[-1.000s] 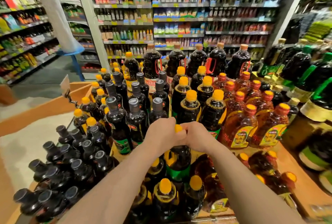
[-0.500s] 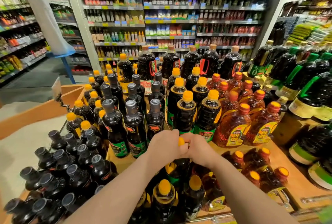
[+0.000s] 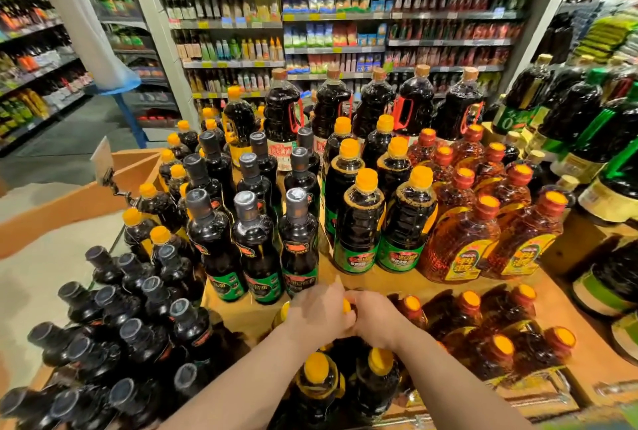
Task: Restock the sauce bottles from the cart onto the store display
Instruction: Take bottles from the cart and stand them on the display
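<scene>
On the display's lower tier, left hand [image 3: 316, 314] and right hand [image 3: 374, 317] fingers curl together, gripping a yellow-capped sauce bottle [image 3: 346, 305].

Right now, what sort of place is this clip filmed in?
A supermarket aisle, most likely: long shelving packed with goods and price strips, and a tiered wooden display crowded with sauce bottles.

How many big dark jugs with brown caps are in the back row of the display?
5 jugs, side by side behind the orange-capped bottles: far left, next, middle, next, far right. More may be hidden behind them.
</scene>
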Motion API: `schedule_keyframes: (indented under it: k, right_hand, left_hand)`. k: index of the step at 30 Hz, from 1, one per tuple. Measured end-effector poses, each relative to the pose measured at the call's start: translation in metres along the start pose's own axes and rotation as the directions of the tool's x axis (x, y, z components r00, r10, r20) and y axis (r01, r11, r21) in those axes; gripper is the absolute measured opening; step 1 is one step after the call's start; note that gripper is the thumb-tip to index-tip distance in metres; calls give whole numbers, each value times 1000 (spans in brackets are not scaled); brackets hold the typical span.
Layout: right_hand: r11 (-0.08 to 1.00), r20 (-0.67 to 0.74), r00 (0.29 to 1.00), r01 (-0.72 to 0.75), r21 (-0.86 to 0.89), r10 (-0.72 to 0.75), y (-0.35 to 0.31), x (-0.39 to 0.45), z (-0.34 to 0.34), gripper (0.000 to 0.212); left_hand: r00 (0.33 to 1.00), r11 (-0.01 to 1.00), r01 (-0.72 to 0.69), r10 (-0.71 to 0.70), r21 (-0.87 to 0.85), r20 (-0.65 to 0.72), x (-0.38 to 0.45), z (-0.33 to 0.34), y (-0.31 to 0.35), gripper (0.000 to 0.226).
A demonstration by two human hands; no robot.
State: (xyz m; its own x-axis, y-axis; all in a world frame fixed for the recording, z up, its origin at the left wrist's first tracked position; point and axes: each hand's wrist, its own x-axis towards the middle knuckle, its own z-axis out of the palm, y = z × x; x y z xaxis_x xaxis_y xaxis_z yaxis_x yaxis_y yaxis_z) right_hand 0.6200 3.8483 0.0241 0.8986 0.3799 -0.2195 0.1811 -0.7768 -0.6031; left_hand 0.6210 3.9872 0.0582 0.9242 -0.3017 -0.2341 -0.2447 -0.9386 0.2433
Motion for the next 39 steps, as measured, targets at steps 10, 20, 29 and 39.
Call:
schedule_keyframes:
  k: [10, 20, 29, 39]
  right_hand:
    - [990, 109, 993, -35, -137, 51, -25, 14, -25, 56]
    - [939, 159, 980, 166, -301, -122, -70, 16, -22, 20]
    - [923, 124, 984, 162, -348, -126, -80, 8, -24, 29]
    - [961, 113, 989, 119, -251, -93, -96, 5, -33, 32]
  left_hand:
    - [996, 994, 41, -32, 99, -87, -6, -32, -22, 40]
    - [979, 940, 193, -202, 280, 4, -29, -17, -42, 46]
    - [950, 950, 253, -280, 182, 140, -19, -17, -44, 32]
    - [984, 970, 177, -178, 167, -8, -36, -34, -68, 32]
